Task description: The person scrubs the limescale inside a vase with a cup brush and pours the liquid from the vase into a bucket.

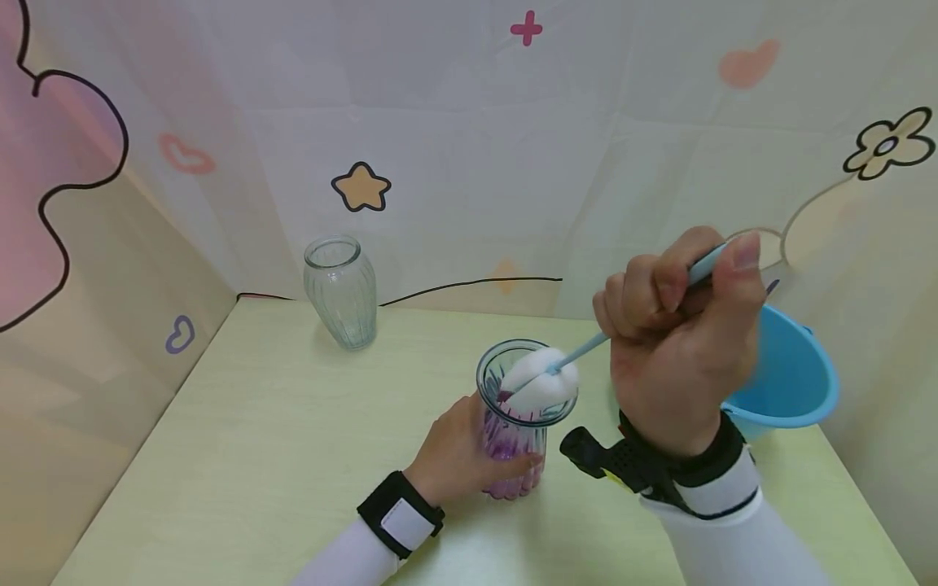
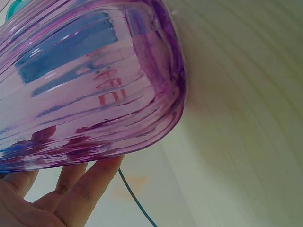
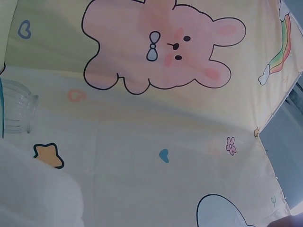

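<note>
My left hand (image 1: 469,456) grips a ribbed, purple-tinted glass vase (image 1: 506,464) around its lower body. In the left wrist view, the fingers (image 2: 90,189) lie along the side of the vase (image 2: 94,94), whose purple wall fills much of the view. My right hand (image 1: 677,334), raised above the table, holds the light blue handle of a sponge bottle brush (image 1: 538,378). Its white sponge head is at the vase's mouth and covers part of the rim; how far it reaches inside I cannot tell. The right wrist view shows the white sponge (image 3: 38,194) at lower left.
A clear ribbed glass vase (image 1: 340,297) stands upright at the back left of the pale table (image 1: 256,456). Behind the right hand is a light blue bucket (image 1: 787,374), partly hidden. A printed cloth backdrop (image 1: 454,163) rises along the table's back.
</note>
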Demonstrator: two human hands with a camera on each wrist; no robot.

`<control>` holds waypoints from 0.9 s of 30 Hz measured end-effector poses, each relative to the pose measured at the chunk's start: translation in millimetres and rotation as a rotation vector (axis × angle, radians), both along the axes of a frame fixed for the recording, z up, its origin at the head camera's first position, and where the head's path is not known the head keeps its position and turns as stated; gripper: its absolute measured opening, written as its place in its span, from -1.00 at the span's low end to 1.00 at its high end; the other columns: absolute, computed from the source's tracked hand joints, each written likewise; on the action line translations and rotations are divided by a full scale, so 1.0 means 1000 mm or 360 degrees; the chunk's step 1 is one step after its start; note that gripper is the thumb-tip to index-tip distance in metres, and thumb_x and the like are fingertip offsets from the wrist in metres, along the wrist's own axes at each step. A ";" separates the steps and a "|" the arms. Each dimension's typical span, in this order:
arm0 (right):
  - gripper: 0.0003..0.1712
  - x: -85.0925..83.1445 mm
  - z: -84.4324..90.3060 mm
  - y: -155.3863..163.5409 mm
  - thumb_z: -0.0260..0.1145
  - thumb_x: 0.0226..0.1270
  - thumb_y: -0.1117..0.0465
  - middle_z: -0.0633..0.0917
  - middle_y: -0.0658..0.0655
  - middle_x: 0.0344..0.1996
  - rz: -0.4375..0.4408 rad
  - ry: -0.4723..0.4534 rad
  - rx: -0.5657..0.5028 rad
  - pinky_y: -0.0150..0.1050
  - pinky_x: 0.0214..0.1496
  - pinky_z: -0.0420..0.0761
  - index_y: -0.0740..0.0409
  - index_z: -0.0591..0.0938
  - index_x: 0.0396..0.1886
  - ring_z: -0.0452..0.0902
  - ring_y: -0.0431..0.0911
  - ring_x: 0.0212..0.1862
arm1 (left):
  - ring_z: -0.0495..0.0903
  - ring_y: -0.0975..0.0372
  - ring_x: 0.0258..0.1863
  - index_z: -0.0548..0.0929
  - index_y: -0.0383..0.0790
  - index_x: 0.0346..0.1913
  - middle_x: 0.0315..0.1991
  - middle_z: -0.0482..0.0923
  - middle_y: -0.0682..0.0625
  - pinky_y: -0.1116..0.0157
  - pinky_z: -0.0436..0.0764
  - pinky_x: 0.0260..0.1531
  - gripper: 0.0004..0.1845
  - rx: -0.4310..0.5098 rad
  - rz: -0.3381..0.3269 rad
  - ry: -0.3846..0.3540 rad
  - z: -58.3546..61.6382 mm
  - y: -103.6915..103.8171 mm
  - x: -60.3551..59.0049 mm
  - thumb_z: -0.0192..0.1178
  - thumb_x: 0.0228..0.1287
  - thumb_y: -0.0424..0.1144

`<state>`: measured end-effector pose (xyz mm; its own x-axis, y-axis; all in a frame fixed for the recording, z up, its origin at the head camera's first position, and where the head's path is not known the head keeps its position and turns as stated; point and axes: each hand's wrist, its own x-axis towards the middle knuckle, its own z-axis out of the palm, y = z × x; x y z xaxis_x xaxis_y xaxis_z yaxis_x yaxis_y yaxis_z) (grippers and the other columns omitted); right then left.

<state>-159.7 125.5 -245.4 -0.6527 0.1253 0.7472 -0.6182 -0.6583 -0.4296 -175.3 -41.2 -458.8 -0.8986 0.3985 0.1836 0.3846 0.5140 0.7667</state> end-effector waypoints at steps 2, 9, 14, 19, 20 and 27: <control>-0.44 -0.002 -0.002 -0.002 0.09 0.61 -0.03 0.14 0.01 -0.74 -0.0026 0.0019 0.0037 -0.36 -0.70 -0.03 0.17 0.24 -0.58 -0.01 -0.19 -0.73 | 0.68 0.23 0.06 0.37 0.20 0.35 0.10 0.66 0.16 0.12 0.72 0.03 -0.13 0.0010 -0.0001 0.0009 0.000 0.000 0.000 0.47 0.02 0.40; -0.42 -0.008 -0.010 -0.005 0.15 0.59 -0.07 0.15 0.04 -0.75 -0.0061 0.0015 0.0145 -0.32 -0.71 -0.06 0.17 0.28 -0.59 0.01 -0.17 -0.75 | 0.66 0.26 0.04 0.38 0.22 0.34 0.09 0.66 0.19 0.14 0.71 0.03 -0.13 0.0033 0.0000 -0.0010 -0.002 -0.001 -0.001 0.47 0.00 0.42; -0.42 -0.010 -0.014 -0.006 0.16 0.58 -0.09 0.16 0.05 -0.75 -0.0090 -0.0008 0.0163 -0.29 -0.72 -0.07 0.17 0.30 -0.58 0.03 -0.16 -0.75 | 0.66 0.26 0.04 0.38 0.20 0.35 0.10 0.66 0.17 0.14 0.71 0.03 -0.12 0.0027 -0.0002 -0.0017 -0.001 -0.001 -0.001 0.46 0.00 0.42; -0.44 -0.011 -0.017 -0.006 0.16 0.58 -0.08 0.17 0.05 -0.75 -0.0092 -0.0002 0.0170 -0.28 -0.72 -0.06 0.17 0.31 -0.57 0.05 -0.16 -0.75 | 0.65 0.27 0.02 0.39 0.17 0.35 0.08 0.66 0.17 0.16 0.70 0.02 -0.11 0.0016 0.0008 -0.0012 0.000 -0.001 0.000 0.45 0.01 0.43; -0.44 -0.012 -0.018 -0.006 0.16 0.59 -0.07 0.18 0.05 -0.75 -0.0093 0.0000 0.0171 -0.28 -0.72 -0.05 0.17 0.32 -0.56 0.05 -0.16 -0.75 | 0.65 0.27 0.02 0.38 0.17 0.36 0.08 0.66 0.16 0.16 0.70 0.02 -0.11 0.0018 0.0008 -0.0016 0.000 -0.001 0.000 0.45 0.01 0.43; -0.45 -0.014 -0.025 -0.007 0.12 0.62 -0.07 0.22 0.03 -0.77 -0.0131 -0.0006 0.0218 -0.30 -0.72 -0.02 0.15 0.33 -0.56 0.08 -0.18 -0.76 | 0.66 0.26 -0.01 0.38 0.13 0.37 0.05 0.67 0.14 0.18 0.71 -0.01 -0.08 -0.0006 0.0020 -0.0013 -0.001 -0.001 0.000 0.45 0.00 0.44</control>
